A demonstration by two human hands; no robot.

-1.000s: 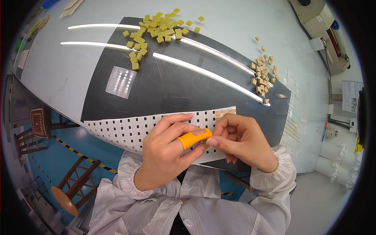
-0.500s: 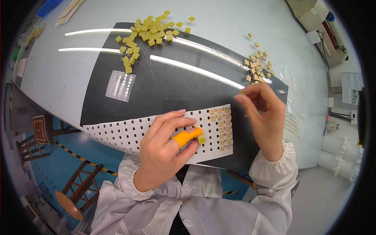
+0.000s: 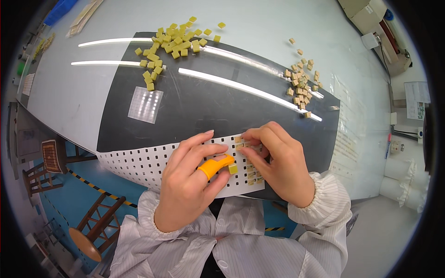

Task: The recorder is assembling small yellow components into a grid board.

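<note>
The left hand, orange cot on its index finger, pinches a small yellow-tan square chip. The right hand pinches a tan chip onto the white perforated sheet.

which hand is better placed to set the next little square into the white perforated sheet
Right, probably. The right hand has its fingertips on the filled squares of the white perforated sheet; the left hand rests flat on it.

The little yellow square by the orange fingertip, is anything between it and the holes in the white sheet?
Nothing visible is in the way. The yellow square sits at the orange fingertip cover on the left hand, right over the white sheet. The right hand presses on filled rows beside it, not across it.
</note>
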